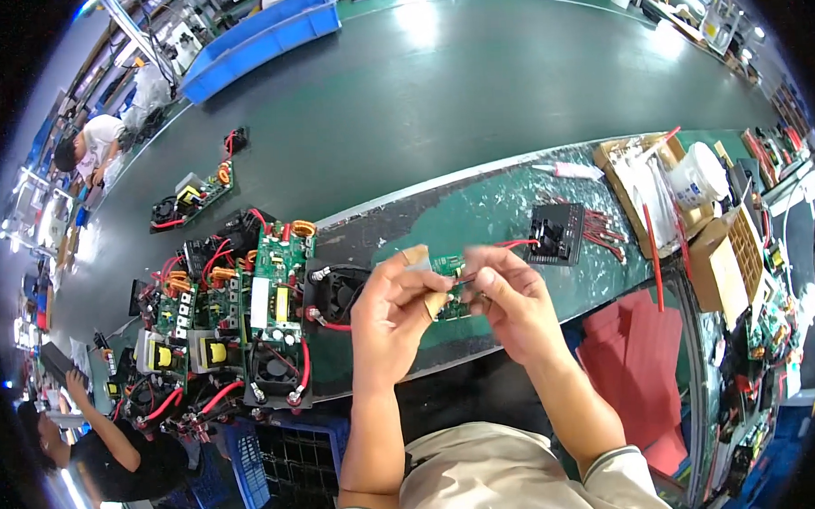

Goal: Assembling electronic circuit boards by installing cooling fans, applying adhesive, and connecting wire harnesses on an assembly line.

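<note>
My left hand (389, 300) is closed in a pinch, with tan covers on some fingertips. Facing it, my right hand (515, 305) is closed too, its fingers slightly smeared by motion. Between the fingertips of both hands runs what looks like a thin wire (463, 279), largely covered by the fingers. Behind them lies a green circuit board (445, 263), mostly hidden. A red lead (517, 243) passes from behind my right hand to a black module (555, 234) with a bundle of red wires on its right side.
Several boards with fans (274, 277) crowd the bench at left; another board (193, 196) lies farther off. A blue bin (261, 42) stands at far left. At right are a glue tube (573, 171), a white tub (697, 177), cartons (726, 261) and red sheets (634, 363). Two people are at left.
</note>
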